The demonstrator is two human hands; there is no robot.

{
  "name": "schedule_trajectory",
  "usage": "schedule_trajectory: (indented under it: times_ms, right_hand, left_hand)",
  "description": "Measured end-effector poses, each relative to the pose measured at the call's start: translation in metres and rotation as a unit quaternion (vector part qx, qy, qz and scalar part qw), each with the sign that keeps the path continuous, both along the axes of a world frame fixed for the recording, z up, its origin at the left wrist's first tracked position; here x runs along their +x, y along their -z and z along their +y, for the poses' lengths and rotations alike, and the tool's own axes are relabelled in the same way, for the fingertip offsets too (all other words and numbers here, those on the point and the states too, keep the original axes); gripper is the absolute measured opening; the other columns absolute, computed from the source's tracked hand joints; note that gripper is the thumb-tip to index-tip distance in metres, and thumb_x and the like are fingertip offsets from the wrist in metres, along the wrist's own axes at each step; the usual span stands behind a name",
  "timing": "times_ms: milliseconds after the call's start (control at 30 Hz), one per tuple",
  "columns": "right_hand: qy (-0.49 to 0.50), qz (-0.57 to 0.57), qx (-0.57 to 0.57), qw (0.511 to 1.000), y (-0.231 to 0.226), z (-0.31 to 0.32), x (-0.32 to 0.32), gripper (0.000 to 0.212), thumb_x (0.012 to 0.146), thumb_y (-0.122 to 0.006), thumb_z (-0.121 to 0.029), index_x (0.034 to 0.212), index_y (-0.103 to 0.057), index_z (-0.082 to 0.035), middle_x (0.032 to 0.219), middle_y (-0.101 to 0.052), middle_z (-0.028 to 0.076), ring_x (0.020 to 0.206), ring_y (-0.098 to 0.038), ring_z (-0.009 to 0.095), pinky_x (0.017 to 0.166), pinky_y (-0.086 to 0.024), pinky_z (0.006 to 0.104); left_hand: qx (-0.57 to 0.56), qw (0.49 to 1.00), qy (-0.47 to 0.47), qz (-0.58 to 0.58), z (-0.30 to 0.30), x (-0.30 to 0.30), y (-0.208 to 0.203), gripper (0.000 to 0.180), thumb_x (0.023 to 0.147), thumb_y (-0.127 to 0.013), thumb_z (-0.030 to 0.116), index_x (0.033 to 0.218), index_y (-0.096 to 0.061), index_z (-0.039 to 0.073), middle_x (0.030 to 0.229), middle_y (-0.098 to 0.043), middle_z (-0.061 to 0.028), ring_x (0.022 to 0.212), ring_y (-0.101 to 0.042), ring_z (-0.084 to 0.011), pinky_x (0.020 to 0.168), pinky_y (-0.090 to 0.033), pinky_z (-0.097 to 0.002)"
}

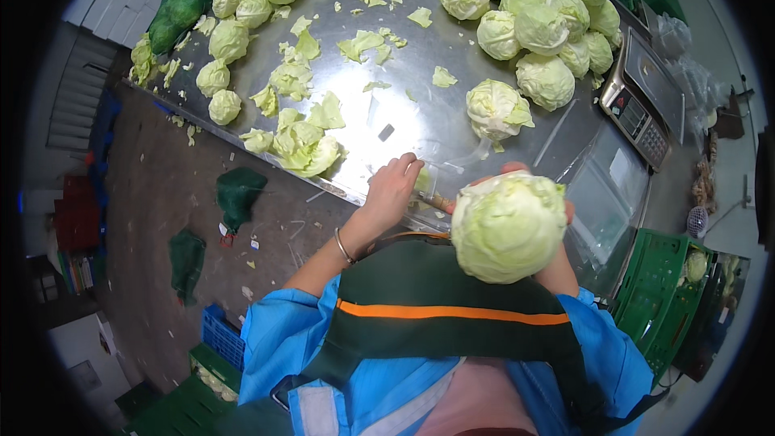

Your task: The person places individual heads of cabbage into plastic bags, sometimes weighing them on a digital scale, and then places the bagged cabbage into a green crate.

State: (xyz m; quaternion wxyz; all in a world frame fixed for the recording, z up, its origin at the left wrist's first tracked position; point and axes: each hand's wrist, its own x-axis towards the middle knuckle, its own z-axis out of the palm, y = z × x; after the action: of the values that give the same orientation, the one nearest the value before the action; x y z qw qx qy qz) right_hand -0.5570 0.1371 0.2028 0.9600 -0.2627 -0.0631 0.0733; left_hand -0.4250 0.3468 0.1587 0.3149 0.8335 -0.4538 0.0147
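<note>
A round pale green cabbage (508,228) rests in my right hand (515,168), raised in front of my apron. Only the fingertips show past its far and right sides; the palm is hidden behind it. Over the near edge of the metal table lies my left hand (391,187), back upward, fingers curled and close together. What they may hold is hidden. Between the hands is a narrow brown-orange piece (439,202), too covered to name, beside clear plastic film (440,168). Another trimmed cabbage (496,110) sits on the table beyond the held one.
Several cabbages are piled (542,26) at the far right, and more line the left edge (228,40). Loose leaves (303,145) litter the metal table (420,56). A scale (638,117) stands at right, above a green crate (658,291). Green net bags (238,194) lie on the floor.
</note>
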Motion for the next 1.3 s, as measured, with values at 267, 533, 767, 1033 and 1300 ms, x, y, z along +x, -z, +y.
schedule_trajectory:
  times_ms: [267, 533, 767, 1033, 1300]
  right_hand:
    - [0.15, 0.189, 0.06, 0.969, 0.032, 0.007, 0.007, 0.099, 0.058, -0.073, -0.053, 0.131, -0.035, 0.003, 0.126, -0.047, 0.02, 0.115, -0.048, 0.033, 0.096, -0.04, 0.0476]
    - [-0.015, 0.218, 0.066, 0.974, 0.041, 0.01, 0.002, 0.092, 0.067, -0.067, -0.052, 0.134, -0.03, -0.001, 0.129, -0.044, 0.017, 0.118, -0.045, 0.032, 0.096, -0.039, 0.0475]
    - [0.077, 0.435, -0.161, 0.882, 0.048, 0.066, 0.051, 0.064, 0.088, -0.049, -0.044, 0.139, -0.027, -0.011, 0.135, -0.037, 0.012, 0.119, -0.042, 0.027, 0.097, -0.035, 0.0461]
    - [0.123, 0.178, -0.671, 0.709, 0.12, 0.048, 0.171, 0.06, 0.088, -0.054, -0.027, 0.136, -0.029, 0.002, 0.12, -0.052, 0.015, 0.107, -0.052, 0.022, 0.091, -0.039, 0.0301]
    - [0.066, 0.352, -0.453, 0.817, 0.092, 0.081, 0.218, 0.079, 0.076, -0.066, -0.012, 0.138, -0.019, -0.002, 0.123, -0.044, 0.021, 0.104, -0.053, 0.029, 0.083, -0.047, 0.0355]
  left_hand:
    - [0.086, 0.989, 0.115, -0.034, 0.01, 0.04, 0.015, 0.036, 0.064, -0.054, -0.003, 0.099, -0.058, 0.0, 0.107, -0.058, -0.0116, 0.08, -0.054, -0.0253, 0.069, -0.044, -0.0341]
    - [0.048, 0.979, 0.111, 0.164, -0.012, 0.029, 0.02, 0.062, 0.067, -0.049, -0.012, 0.127, -0.038, -0.004, 0.132, -0.038, -0.017, 0.109, -0.045, -0.0338, 0.091, -0.04, -0.0363]
    - [0.05, 0.989, 0.067, 0.119, -0.006, 0.013, 0.015, 0.068, 0.067, -0.051, -0.009, 0.132, -0.033, -0.002, 0.137, -0.034, -0.0157, 0.1, -0.048, -0.0333, 0.089, -0.042, -0.0357]
    - [-0.133, 0.954, -0.192, 0.187, 0.011, 0.077, 0.013, 0.077, 0.063, -0.046, -0.015, 0.136, -0.031, 0.004, 0.141, -0.028, -0.0152, 0.095, -0.047, -0.0344, 0.084, -0.043, -0.0403]
    - [-0.054, 0.996, -0.042, 0.062, 0.018, 0.116, 0.016, 0.06, 0.072, -0.054, 0.006, 0.13, -0.04, 0.002, 0.142, -0.031, -0.0096, 0.082, -0.048, -0.023, 0.065, -0.043, -0.0312]
